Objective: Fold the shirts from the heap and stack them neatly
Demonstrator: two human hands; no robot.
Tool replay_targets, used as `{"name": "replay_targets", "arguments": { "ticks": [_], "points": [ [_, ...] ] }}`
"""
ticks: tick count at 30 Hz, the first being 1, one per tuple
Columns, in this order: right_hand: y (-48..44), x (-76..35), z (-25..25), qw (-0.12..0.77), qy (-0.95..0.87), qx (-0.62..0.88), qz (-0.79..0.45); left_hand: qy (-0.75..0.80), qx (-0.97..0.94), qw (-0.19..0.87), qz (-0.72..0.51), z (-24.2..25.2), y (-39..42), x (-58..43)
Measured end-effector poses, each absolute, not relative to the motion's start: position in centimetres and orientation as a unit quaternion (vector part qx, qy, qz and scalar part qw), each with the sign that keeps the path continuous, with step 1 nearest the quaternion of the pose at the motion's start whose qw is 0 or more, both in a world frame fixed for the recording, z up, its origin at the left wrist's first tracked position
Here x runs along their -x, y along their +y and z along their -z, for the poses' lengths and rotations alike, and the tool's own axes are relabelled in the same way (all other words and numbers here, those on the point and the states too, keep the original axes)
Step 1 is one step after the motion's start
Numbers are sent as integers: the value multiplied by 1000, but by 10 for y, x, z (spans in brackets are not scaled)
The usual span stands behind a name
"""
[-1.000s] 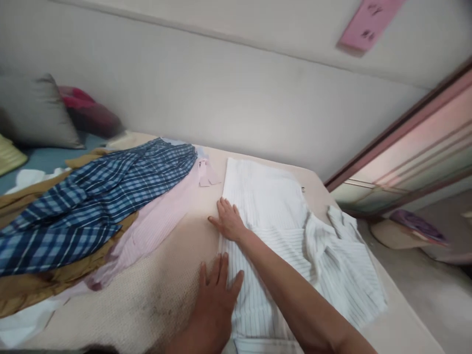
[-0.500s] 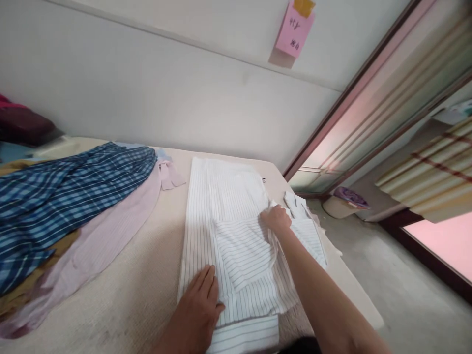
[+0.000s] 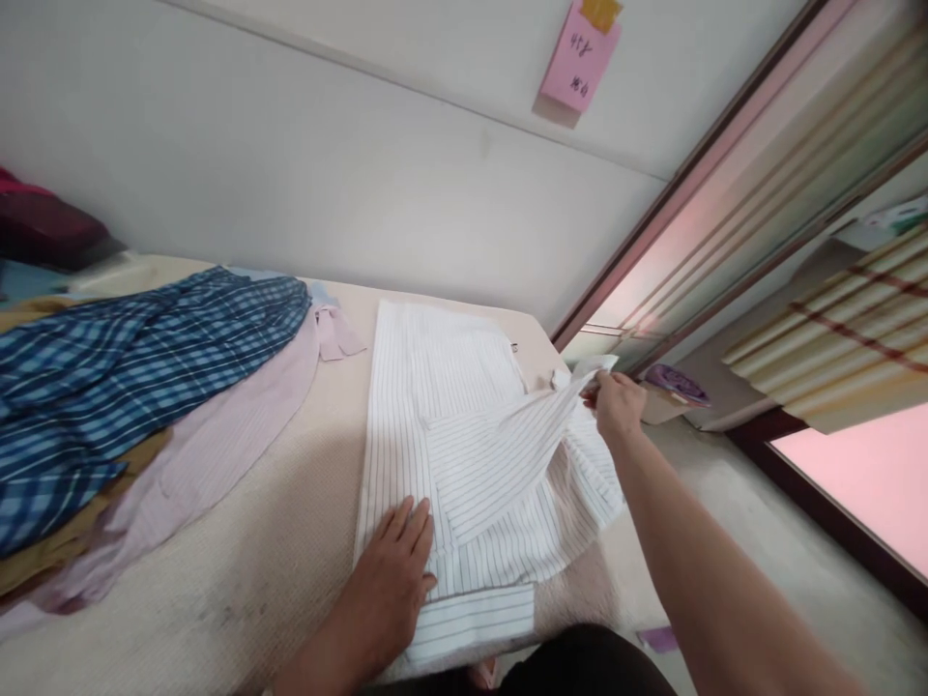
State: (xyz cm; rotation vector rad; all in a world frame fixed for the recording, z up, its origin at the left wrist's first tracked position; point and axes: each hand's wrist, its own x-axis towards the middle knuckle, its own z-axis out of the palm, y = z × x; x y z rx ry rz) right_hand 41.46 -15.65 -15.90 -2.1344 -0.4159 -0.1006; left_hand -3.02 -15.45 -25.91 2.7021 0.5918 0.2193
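A white shirt with thin dark stripes (image 3: 449,387) lies partly folded on the padded table (image 3: 290,464). My left hand (image 3: 395,570) rests flat on its near left part, fingers stretched out and slightly apart. At the shirt's right side, my right hand (image 3: 616,396) pinches a striped flap of the same shirt, holding it raised off the layers below. From that grip the flap runs slanting down to the left. More striped cloth hangs toward the table's right edge, partly hidden behind my right forearm. A flat striped strip (image 3: 475,619) lies at the near edge.
On the left are a blue plaid garment (image 3: 159,358), a pink striped garment (image 3: 239,435) and a brown one (image 3: 72,522). A white wall (image 3: 290,164) with a pink note (image 3: 580,58) stands behind. Right of the table, a bin (image 3: 667,396) sits on the floor.
My right hand has moved right and slightly up, lifting and stretching the striped flap with it. My left hand stays pressed on the shirt, nearly in place.
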Motion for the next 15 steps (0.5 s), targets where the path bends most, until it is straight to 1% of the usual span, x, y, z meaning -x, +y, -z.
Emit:
{"name": "replay_targets", "arguments": {
  "ticks": [4, 6, 10, 15],
  "points": [
    [-130, -408, 125, 637, -161, 751, 58, 206, -957, 197, -60, 257, -155, 30],
    [-108, -400, 112, 688, -170, 704, 40, 193, -958, 203, -55, 257, -155, 31],
    [-51, -373, 102, 686, -211, 696, -20, 180, -958, 215, -59, 259, -156, 30],
    [28, -323, 121, 662, -276, 694, -71, 173, -954, 242, -40, 258, -154, 30]
  ]
}}
